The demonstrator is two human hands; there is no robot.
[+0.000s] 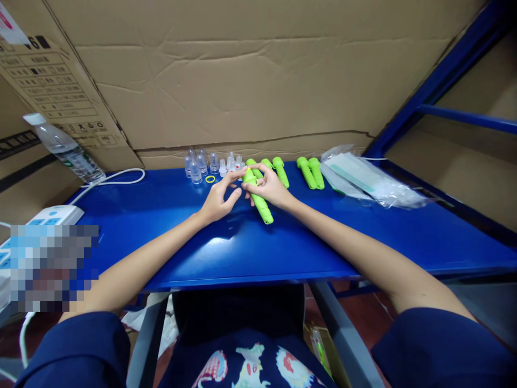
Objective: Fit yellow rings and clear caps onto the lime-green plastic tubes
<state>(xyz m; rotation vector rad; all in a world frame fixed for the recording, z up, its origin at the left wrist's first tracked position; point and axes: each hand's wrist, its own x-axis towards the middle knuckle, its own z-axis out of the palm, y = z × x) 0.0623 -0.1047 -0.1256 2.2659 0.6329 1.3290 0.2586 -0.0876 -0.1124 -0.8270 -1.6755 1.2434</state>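
Observation:
My right hand (270, 186) is closed round a bright green flashlight-like tube (262, 205), whose lower end rests on the blue table (283, 242). My left hand (220, 198) reaches to the tube's upper end, fingertips pinched at what looks like a small yellow ring there. Several more green tubes (310, 172) lie further back. A loose yellow ring (210, 179) lies beside a cluster of small clear caps (202, 161).
Clear plastic bags (363, 180) lie at the back right. A water bottle (64, 148) leans at the far left above a white power strip (52, 215) and its cable. Cardboard (258, 81) walls the back; a blue frame (444, 70) rises on the right.

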